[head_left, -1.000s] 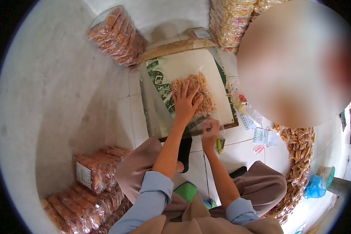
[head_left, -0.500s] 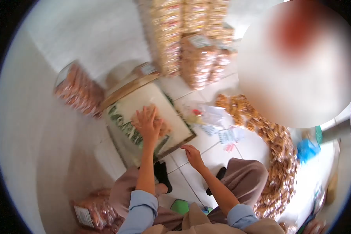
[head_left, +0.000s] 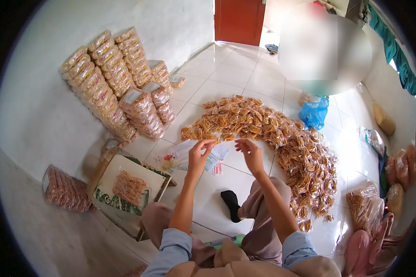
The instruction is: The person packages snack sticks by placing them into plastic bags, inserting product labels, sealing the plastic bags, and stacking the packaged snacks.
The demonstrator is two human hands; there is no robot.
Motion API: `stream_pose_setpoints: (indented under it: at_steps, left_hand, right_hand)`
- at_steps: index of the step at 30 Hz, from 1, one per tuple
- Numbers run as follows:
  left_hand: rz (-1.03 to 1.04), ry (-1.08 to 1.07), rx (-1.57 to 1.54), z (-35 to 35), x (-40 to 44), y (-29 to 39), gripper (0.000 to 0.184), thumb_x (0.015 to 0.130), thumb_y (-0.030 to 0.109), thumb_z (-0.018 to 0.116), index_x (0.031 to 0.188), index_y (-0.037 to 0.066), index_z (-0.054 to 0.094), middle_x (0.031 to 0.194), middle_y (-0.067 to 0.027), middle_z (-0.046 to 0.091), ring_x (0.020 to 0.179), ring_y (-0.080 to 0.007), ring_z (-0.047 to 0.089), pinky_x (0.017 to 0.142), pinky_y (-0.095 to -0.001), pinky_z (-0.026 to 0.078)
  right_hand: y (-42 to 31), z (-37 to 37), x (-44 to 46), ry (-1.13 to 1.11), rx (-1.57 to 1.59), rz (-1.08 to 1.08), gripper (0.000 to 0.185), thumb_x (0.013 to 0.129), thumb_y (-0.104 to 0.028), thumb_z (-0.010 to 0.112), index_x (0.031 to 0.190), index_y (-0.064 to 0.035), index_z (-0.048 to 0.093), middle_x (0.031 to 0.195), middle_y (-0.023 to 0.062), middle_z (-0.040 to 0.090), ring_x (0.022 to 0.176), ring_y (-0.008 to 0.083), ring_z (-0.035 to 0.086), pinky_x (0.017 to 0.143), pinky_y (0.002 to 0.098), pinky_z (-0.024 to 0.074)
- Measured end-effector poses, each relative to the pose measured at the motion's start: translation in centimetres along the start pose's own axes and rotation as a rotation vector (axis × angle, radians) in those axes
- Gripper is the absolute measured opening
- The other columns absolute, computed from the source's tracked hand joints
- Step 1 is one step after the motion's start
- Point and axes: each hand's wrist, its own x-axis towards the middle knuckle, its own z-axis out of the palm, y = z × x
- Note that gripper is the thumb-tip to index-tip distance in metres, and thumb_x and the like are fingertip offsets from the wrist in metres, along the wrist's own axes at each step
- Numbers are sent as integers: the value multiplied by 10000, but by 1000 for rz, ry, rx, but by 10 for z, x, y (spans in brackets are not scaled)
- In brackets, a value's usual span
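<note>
My left hand [head_left: 200, 154] reaches to the near edge of a curved heap of small clear-wrapped snack packets [head_left: 259, 120]. Its fingers are slightly bent and apart from the thumb, with the tips by a packet; whether they touch it I cannot tell. To the right, my right hand [head_left: 250, 154] hovers just in front of the heap, fingers loosely curled and apart, nothing seen in them. Below both hands lie printed paper labels [head_left: 212, 162] and clear plastic bags [head_left: 182, 152]. A flat packed bag of snacks [head_left: 129, 187] rests on the low table [head_left: 111, 171] at the left.
Tall stacks of bagged snacks [head_left: 94, 87] lean by the left wall, with more filled bags [head_left: 64, 188] below them. A blue plastic bag [head_left: 314, 113] sits behind the heap, near a blurred area. Filled bags [head_left: 366, 207] stand at the right. A red door [head_left: 239, 21] is at the back.
My left hand has left the snack bag on the low table and moved right to the heap. My right hand has moved forward beside it. The view has turned right and up.
</note>
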Motion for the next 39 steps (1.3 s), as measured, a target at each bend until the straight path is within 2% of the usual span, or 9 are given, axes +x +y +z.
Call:
stream_pose_setpoints:
  at_steps: [9,12,15,19,23,26,32,36,39]
  left_hand:
    - [-163,216,-113,41,52,-22,224,856,195,556,1030,59,597,718,-9,520,662,-74,489,648,-203,417]
    - [-270,378,-425,70,77,-97,233,832,111,559,1057,50,572,957,-44,599,747,-103,544,709,-233,431]
    - [-367,487,-312,99,91,-176,264,843,172,564,1091,80,557,835,-12,512,726,-60,434,689,-200,392]
    - [-509,350,-87,112,74,-296,348,829,217,560,1131,52,512,1052,-90,543,932,-179,516,826,-303,411]
    - [-452,177,224,124,57,-379,407,816,202,557,1166,21,457,1104,-150,494,1052,-272,442,923,-361,343]
    - [-509,171,194,132,56,-405,492,809,193,559,1226,14,369,1142,-182,425,1098,-312,389,956,-378,307]
    - [-646,206,76,133,55,-412,568,787,279,633,1230,22,388,1044,-128,449,880,-183,514,738,-279,458]
    - [-701,242,-290,129,61,-390,487,777,268,651,1130,0,449,985,-108,499,868,-168,516,760,-292,452]
    - [-692,294,-386,129,69,-347,408,784,235,650,1054,-1,455,957,-80,557,866,-144,545,771,-263,464]
  right_hand:
    - [73,-8,84,-56,23,-26,177,858,-14,448,964,6,589,790,90,628,692,136,606,631,260,490]
    - [119,17,114,-146,2,75,189,834,-8,452,959,8,593,789,98,634,687,145,611,621,261,491]
    - [194,56,135,-198,19,284,196,827,-20,463,969,2,596,796,95,639,668,145,610,611,257,489]
    - [294,117,132,-254,214,636,219,843,-42,473,1034,-7,575,850,84,633,701,143,605,637,252,482]
    - [369,173,121,-227,218,730,296,845,-74,494,1134,-14,509,981,104,593,797,159,587,690,259,476]
    - [411,208,114,-145,26,630,522,825,-155,568,1279,-38,340,1097,120,510,870,171,548,728,265,463]
    - [381,220,118,-47,218,751,464,773,-145,638,1144,36,426,954,120,532,809,170,543,706,273,453]
    - [357,212,120,63,710,802,346,783,-143,643,1028,46,488,908,88,567,773,122,556,682,235,457]
    - [327,194,122,-40,634,638,296,789,-143,642,983,40,514,876,73,591,780,110,557,691,225,456]
